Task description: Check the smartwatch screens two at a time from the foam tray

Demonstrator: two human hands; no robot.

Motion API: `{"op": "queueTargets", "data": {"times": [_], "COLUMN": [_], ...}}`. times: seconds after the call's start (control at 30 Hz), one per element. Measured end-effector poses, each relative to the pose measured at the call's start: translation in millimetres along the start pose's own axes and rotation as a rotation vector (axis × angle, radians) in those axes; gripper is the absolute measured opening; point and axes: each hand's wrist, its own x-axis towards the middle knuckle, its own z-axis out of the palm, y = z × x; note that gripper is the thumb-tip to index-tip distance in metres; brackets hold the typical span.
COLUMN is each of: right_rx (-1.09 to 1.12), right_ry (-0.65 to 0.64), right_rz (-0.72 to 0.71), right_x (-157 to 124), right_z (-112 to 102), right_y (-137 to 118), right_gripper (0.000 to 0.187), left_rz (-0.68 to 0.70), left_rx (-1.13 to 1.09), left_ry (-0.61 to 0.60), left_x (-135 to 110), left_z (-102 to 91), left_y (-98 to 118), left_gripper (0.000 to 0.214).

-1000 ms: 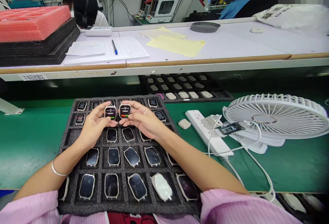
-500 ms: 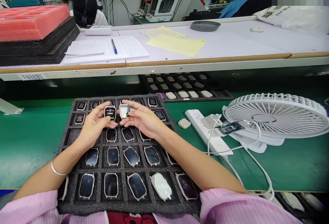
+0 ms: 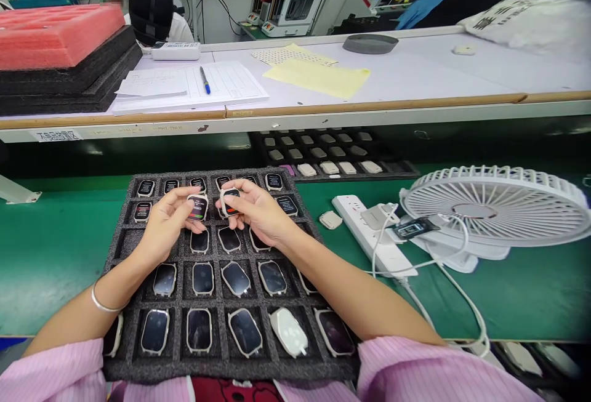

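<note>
Over the back part of a black foam tray (image 3: 221, 368), each of my hands pinches one smartwatch without a strap. My left hand (image 3: 168, 220) grips a watch (image 3: 198, 206) by its edges, its lit screen facing me. My right hand (image 3: 258, 211) holds another watch (image 3: 229, 202), with the thumb across its lit screen. The two watches are a small gap apart. Below them, the tray's compartments hold several more watches, most with dark screens, such as this watch (image 3: 245, 332). One white watch (image 3: 289, 332) lies face down. Several in the back rows have lit text.
Right of the tray lie a small white watch-like piece (image 3: 330, 220), a power strip (image 3: 369, 233) with plugs and cables, and a white fan (image 3: 494, 208). A second tray (image 3: 397, 170) sits under the shelf (image 3: 415, 76). Foam blocks (image 3: 60, 36) are stacked upper left. Other people are beyond.
The watch in my right hand has turned, and its screen now shows orange under my thumb. The watch in my left hand is tilted more to the side.
</note>
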Motion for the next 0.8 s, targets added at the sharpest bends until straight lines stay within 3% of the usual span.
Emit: {"op": "queueTargets", "data": {"times": [0.1,0.2,0.37,0.47,0.57,0.67,0.8], "right_rx": [0.042,0.085,-0.069,-0.359,-0.872,-1.278,-1.498], "right_ry": [-0.007,-0.062,-0.238,-0.346,-0.343,-0.295,-0.312], "right_rz": [0.03,0.055,-0.001,-0.008,-0.211,-0.394,-0.379], "right_x": [1.9,1.4,-3.3,-6.8,-8.3,-5.3,-0.6], "right_z": [-0.2,2.8,13.6,27.0,49.8,76.0,91.3], "right_y": [-0.4,0.7,13.5,23.5,30.8,38.8,47.7], "right_gripper": [0.023,0.038,0.065,0.056,0.048,0.046,0.051], "left_rz": [0.046,0.025,-0.05,-0.044,0.042,0.141,0.125], "left_rx": [0.072,0.075,0.151,0.324,0.623,0.867,1.11], "left_ry": [-0.004,-0.072,-0.166,-0.146,-0.057,-0.032,-0.148], "left_x": [1.6,0.6,-18.3,-36.1,-49.6,-55.8,-59.5], "left_z": [-0.7,-6.6,-48.3,-87.8,-120.9,-139.5,-150.3], "left_y": [-0.2,4.5,10.7,5.1,-6.2,-17.8,-20.8], "left_gripper": [0.039,0.055,0.071,0.066,0.059,0.053,0.06]}}
